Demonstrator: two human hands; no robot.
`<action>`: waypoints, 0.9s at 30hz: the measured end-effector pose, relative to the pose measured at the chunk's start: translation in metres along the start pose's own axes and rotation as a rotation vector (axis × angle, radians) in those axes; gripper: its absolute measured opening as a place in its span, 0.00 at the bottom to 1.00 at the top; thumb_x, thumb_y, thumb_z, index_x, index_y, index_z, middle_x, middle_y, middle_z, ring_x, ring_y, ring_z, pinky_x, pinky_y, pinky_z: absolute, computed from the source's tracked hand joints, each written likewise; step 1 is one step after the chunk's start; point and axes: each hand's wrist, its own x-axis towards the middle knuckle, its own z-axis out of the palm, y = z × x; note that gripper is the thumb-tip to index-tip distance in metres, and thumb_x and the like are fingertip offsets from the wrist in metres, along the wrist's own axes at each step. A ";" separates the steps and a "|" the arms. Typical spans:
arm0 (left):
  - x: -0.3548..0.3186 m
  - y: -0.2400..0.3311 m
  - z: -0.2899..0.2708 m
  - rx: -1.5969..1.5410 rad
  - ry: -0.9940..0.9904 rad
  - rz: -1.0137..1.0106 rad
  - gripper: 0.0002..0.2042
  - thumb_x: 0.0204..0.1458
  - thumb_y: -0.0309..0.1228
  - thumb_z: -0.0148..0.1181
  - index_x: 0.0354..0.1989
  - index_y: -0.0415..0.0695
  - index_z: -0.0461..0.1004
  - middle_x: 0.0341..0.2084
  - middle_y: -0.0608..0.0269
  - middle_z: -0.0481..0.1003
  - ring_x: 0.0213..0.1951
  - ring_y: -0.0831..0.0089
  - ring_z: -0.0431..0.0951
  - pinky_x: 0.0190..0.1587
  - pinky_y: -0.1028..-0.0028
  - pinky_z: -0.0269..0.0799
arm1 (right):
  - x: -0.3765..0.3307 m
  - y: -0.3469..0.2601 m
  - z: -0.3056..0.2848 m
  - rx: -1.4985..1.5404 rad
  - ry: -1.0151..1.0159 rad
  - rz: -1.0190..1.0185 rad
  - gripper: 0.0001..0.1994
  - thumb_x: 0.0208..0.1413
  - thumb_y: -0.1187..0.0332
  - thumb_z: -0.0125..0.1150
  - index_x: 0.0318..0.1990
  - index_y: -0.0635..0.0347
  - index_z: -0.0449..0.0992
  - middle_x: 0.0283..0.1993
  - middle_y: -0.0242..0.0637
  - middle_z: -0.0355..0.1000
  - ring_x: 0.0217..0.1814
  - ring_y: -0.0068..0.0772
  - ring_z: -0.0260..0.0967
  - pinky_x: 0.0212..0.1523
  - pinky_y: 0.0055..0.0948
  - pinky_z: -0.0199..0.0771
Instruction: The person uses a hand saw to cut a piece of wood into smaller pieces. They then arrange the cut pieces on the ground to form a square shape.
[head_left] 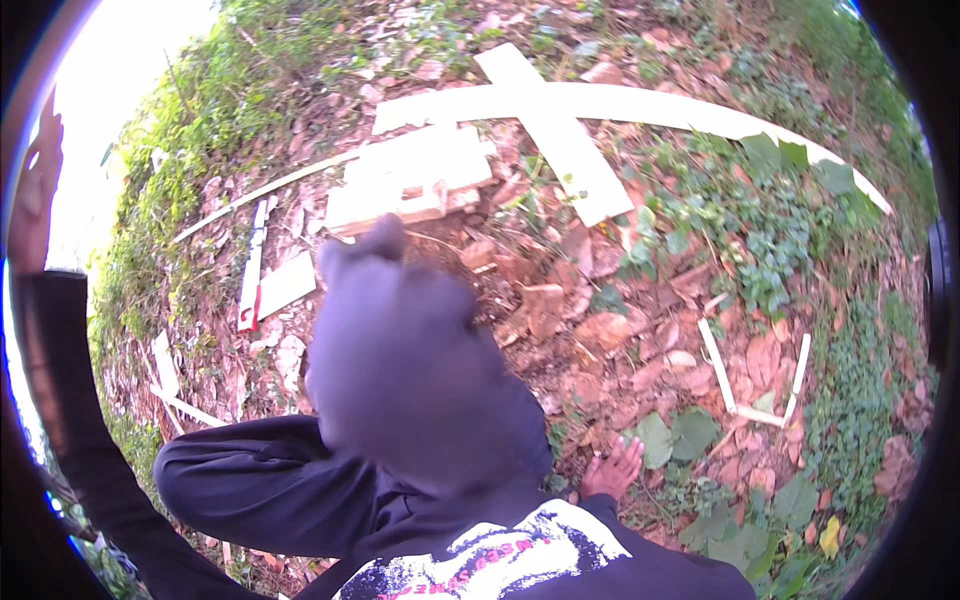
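Observation:
My left arm rises along the left rim in a dark sleeve. My left hand [36, 195] is up there, fingers stretched upward and partly cut off by the dark edge, with nothing visible in it. Low on the right, my right hand [612, 468] rests open on the leafy ground beside broad green leaves [668, 438]. Between the hands, a blurred dark-clothed shape [400, 370], perhaps my raised knee, covers the middle. One leg [260, 480] in dark trousers is folded at the left. Beyond it lies a pile of pale wooden boards [410, 175].
Two pale planks [560, 125] cross at the back, one long and curving right. Left of the boards are a slim red-ended tool [252, 275] and a small board [287, 287]. Thin sticks [755, 413] form a U at right; wood strips [185, 405] lie far left.

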 end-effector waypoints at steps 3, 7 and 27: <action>0.069 -0.042 -0.032 0.058 0.008 -0.008 0.20 0.65 0.30 0.48 0.63 0.33 0.63 0.60 0.43 0.69 0.61 0.59 0.72 0.61 0.66 0.73 | -0.002 -0.015 -0.002 0.006 -0.023 -0.011 0.35 0.58 0.57 0.52 0.72 0.57 0.54 0.78 0.55 0.43 0.81 0.58 0.37 0.75 0.58 0.39; 0.139 -0.148 -0.019 -0.086 -0.085 -0.120 0.21 0.67 0.37 0.50 0.58 0.29 0.67 0.54 0.40 0.74 0.51 0.62 0.81 0.52 0.70 0.80 | 0.002 -0.012 -0.002 -0.022 -0.026 0.011 0.36 0.57 0.58 0.52 0.73 0.58 0.53 0.78 0.55 0.43 0.82 0.58 0.36 0.76 0.57 0.38; -0.137 -0.510 -0.195 -0.312 0.134 -1.029 0.16 0.66 0.35 0.52 0.53 0.32 0.69 0.35 0.52 0.79 0.30 0.66 0.84 0.31 0.70 0.82 | 0.313 -0.317 -0.043 0.217 -0.819 -0.036 0.08 0.62 0.70 0.53 0.46 0.63 0.71 0.39 0.38 0.68 0.40 0.31 0.64 0.43 0.32 0.65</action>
